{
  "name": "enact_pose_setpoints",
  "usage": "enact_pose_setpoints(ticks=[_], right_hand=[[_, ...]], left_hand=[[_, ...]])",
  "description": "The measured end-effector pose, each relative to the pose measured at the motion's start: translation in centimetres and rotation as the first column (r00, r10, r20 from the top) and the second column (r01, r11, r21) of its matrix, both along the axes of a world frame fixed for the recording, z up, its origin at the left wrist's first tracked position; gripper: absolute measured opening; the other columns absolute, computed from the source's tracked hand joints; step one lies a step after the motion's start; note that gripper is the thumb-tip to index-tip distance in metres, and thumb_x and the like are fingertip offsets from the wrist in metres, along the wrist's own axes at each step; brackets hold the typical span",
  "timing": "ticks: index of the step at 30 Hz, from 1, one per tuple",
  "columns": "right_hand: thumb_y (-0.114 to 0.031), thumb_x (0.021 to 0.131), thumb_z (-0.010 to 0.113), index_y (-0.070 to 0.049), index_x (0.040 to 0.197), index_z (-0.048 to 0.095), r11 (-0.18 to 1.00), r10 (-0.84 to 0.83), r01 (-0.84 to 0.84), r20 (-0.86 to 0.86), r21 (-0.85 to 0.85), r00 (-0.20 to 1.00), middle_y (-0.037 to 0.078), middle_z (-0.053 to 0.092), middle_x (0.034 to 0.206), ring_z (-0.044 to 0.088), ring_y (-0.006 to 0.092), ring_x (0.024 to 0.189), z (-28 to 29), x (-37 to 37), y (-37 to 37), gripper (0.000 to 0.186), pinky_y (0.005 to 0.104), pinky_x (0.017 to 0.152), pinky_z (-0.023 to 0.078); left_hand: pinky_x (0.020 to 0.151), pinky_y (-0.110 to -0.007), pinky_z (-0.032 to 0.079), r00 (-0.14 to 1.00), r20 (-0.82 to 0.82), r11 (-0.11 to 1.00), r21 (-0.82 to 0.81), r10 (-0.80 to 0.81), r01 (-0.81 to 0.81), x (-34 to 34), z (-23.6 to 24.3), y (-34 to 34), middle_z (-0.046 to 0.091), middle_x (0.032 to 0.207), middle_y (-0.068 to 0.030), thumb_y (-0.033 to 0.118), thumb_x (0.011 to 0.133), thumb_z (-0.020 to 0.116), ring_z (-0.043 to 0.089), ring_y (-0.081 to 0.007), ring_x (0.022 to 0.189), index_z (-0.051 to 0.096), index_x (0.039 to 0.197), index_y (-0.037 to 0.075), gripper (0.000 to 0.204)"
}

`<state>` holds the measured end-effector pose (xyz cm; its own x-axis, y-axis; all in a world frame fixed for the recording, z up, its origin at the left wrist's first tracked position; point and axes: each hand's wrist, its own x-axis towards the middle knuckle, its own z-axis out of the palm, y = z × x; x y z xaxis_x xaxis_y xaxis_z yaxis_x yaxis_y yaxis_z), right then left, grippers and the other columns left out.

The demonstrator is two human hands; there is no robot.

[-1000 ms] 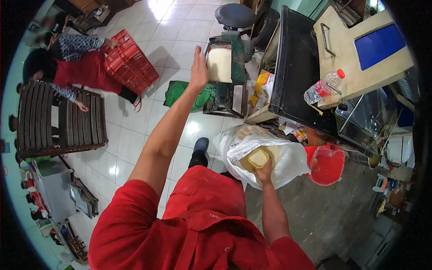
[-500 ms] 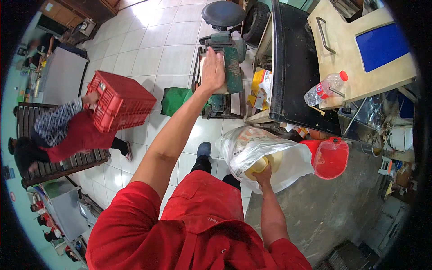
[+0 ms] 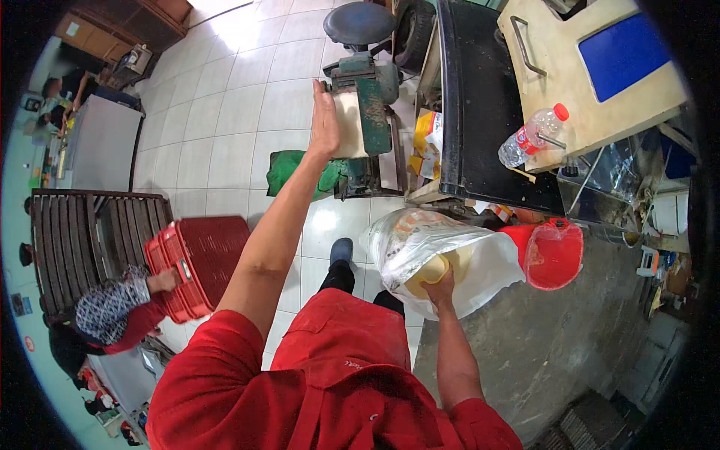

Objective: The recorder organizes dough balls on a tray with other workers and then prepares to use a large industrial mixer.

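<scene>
My left hand (image 3: 325, 124) is stretched out flat, its fingers straight and holding nothing. It is at the left edge of a pale, smooth slab-like surface (image 3: 348, 124) on a green machine (image 3: 373, 116); whether it touches that surface I cannot tell. My right hand (image 3: 440, 288) grips a pale yellow plastic container (image 3: 433, 268), perhaps a scoop, inside the mouth of a large white sack (image 3: 487, 264). Part of the container and of the fingers is hidden, and pale yellowish contents show behind them in the sack.
A red bucket (image 3: 553, 255) stands right of the sack. A clear bottle (image 3: 531, 137) lies near a dark-topped table (image 3: 480, 97). Green cloth or sacking (image 3: 289, 172) is on the tiles by the machine. At left, another person carries a red crate (image 3: 210, 259) beside a slatted rack (image 3: 67, 247).
My left hand has moved left, from over the pale surface to its edge, uncovering it. My right hand stays in the sack. The other person and red crate have moved nearer to me.
</scene>
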<state>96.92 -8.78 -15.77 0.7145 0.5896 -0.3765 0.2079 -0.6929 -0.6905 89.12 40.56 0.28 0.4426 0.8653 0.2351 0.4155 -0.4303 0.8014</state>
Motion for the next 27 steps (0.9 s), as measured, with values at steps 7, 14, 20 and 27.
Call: enact_pose_setpoints(ticks=[7, 14, 20, 27], right_hand=[[-0.008, 0.052, 0.091, -0.005, 0.137, 0.041, 0.995, -0.077, 0.078, 0.011, -0.057, 0.997, 0.017, 0.054, 0.129, 0.055, 0.0369, 0.12, -0.6, 0.0, -0.5, 0.099, 0.0435, 0.103, 0.048], [-0.003, 0.059, 0.083, -0.005, 0.141, 0.036, 0.965, 0.253, -0.26, 0.205, 0.007, 0.945, 0.022, 0.049, 0.133, 0.047, 0.0427, 0.127, -2.2, 0.6, 1.1, 0.094, 0.0465, 0.107, 0.044], [-0.003, 0.07, 0.072, -0.005, 0.139, 0.043, 0.965, 0.262, -0.253, 0.162, -0.07, 0.951, 0.024, 0.054, 0.127, 0.054, 0.0402, 0.115, -0.4, 0.3, 0.6, 0.075, 0.0458, 0.1, 0.047], [-0.005, 0.079, 0.072, -0.001, 0.13, 0.055, 0.997, 0.045, -0.054, 0.149, 0.059, 0.988, 0.021, 0.061, 0.12, 0.068, 0.0307, 0.097, 4.7, -2.1, -2.8, 0.054, 0.0387, 0.081, 0.057]], left_hand=[[0.124, -0.037, 0.012, 0.987, 0.122, 0.995, -0.001, -0.101, 0.102, 1.4, 1.2, -1.0, 0.011, 0.164, -0.0248, 0.045, 0.109, 0.021, 0.013, -0.0325, 0.153, 0.004, 0.156, -0.007, 0.072], [0.122, -0.038, 0.016, 0.966, 0.228, 0.986, -0.076, -0.126, 0.146, 2.0, 5.0, -3.0, 0.015, 0.163, -0.0254, 0.041, 0.107, 0.031, 0.016, -0.0327, 0.152, 0.016, 0.155, -0.003, 0.067], [0.121, -0.04, 0.02, 0.931, 0.337, 0.965, -0.167, -0.136, 0.202, 0.5, 8.6, -3.5, 0.019, 0.162, -0.0259, 0.038, 0.105, 0.041, 0.019, -0.0329, 0.152, 0.027, 0.155, 0.0, 0.064], [0.109, -0.037, 0.039, 0.972, -0.148, 0.838, 0.494, -0.18, 0.23, 1.0, 8.1, -0.4, 0.054, 0.141, -0.024, 0.037, 0.099, 0.057, 0.052, -0.0312, 0.132, 0.039, 0.15, 0.002, 0.064]])
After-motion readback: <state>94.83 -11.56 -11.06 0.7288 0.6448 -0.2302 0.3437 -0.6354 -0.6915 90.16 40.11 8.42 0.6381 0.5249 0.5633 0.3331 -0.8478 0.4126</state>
